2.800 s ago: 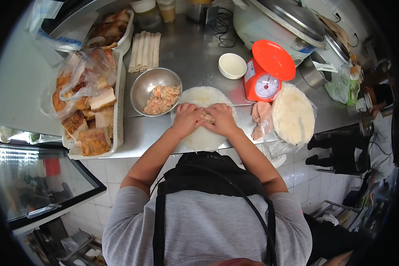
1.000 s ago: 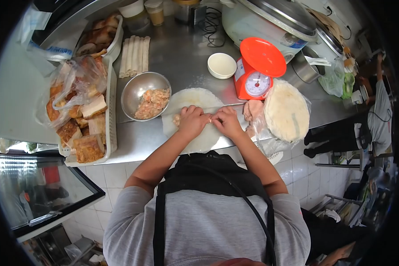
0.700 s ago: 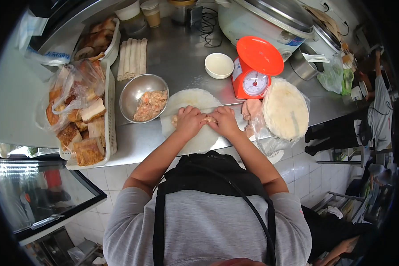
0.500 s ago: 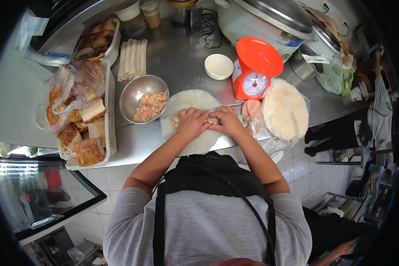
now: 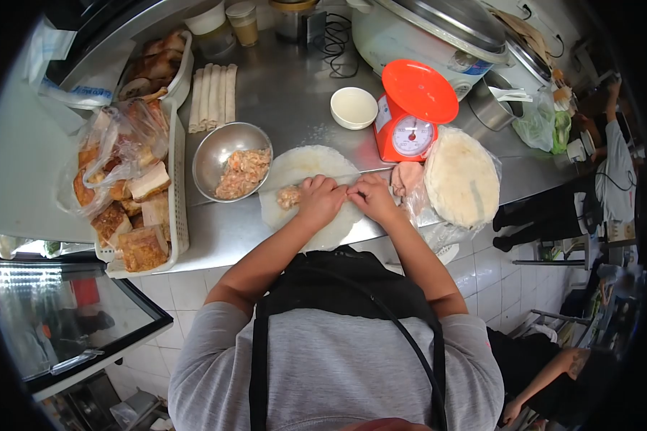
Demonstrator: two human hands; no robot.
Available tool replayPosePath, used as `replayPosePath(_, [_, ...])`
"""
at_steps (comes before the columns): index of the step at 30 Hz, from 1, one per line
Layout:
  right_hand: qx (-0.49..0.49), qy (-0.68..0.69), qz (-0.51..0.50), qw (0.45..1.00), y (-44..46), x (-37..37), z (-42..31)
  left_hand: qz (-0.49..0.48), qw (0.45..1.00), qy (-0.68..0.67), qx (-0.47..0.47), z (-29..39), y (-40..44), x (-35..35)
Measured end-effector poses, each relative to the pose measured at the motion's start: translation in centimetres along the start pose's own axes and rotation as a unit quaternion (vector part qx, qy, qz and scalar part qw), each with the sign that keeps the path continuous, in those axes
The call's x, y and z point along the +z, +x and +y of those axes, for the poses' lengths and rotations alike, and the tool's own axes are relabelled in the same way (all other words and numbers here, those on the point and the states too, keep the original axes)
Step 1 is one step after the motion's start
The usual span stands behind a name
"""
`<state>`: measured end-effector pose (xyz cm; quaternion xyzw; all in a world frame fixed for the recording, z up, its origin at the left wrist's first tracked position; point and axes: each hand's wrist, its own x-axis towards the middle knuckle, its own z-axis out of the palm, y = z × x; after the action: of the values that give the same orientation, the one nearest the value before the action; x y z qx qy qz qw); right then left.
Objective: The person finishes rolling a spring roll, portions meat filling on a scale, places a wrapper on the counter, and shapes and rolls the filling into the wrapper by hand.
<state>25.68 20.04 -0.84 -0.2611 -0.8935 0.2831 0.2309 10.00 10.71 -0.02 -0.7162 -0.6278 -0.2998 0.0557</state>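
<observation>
A round, thin wrapper [image 5: 305, 159] lies flat at the counter's front edge. Across it runs a strip of minced meat filling [image 5: 289, 197], whose left end shows. My left hand [image 5: 322, 202] is cupped over the strip, its fingers curled around the meat. Beside it, my right hand [image 5: 372, 197] pinches at the strip's right end; the fingers mostly hide what they hold. To the left, a steel bowl [image 5: 207, 169] contains more of the mince. Close to my right hand are a folded pink cloth-like piece [image 5: 407, 177] and a stack of round wrappers [image 5: 462, 179].
Finished-looking rolls [image 5: 213, 97] lie side by side behind the steel bowl. A white bowl [image 5: 354, 108] and a red scale [image 5: 411, 136] stand farther back. At left, a white basket [image 5: 180, 179] holds browned meat pieces. Another person [image 5: 615, 165] is at the far right.
My left hand has shifted slightly right along the filling, baring more of its left end. The fingers of my right hand have drawn together into a pinch. At lower right, another person's arm has moved.
</observation>
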Motion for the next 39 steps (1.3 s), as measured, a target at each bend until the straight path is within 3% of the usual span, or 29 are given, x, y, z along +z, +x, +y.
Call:
replayPosePath(5, [0.016, -0.059, 0.028, 0.998, 0.8, -1.1, -2.6, -0.007, 1.0, -0.01, -0.012, 0.2, 0.5, -1.0])
replayPosePath(8, [0.021, -0.076, -0.024, 0.997, 0.9, -0.9, -2.5, -0.028, 1.0, -0.012, -0.006, -0.3, 0.3, -0.3])
replayPosePath(26, [0.03, -0.052, -0.021, 0.998, 0.3, -2.2, -1.7, -0.023, 0.999, -0.014, 0.026, 0.3, 1.1, 0.4])
replayPosePath(35, [0.024, -0.067, -0.051, 0.996, 0.1, -1.8, -0.6, -0.061, 0.998, 0.012, -0.026, -2.4, -0.8, -2.4])
replayPosePath(39, [0.015, -0.142, -0.05, 0.988, 0.7, -2.4, -3.0, -0.07, 0.995, -0.024, -0.063, -4.1, -2.1, -4.4])
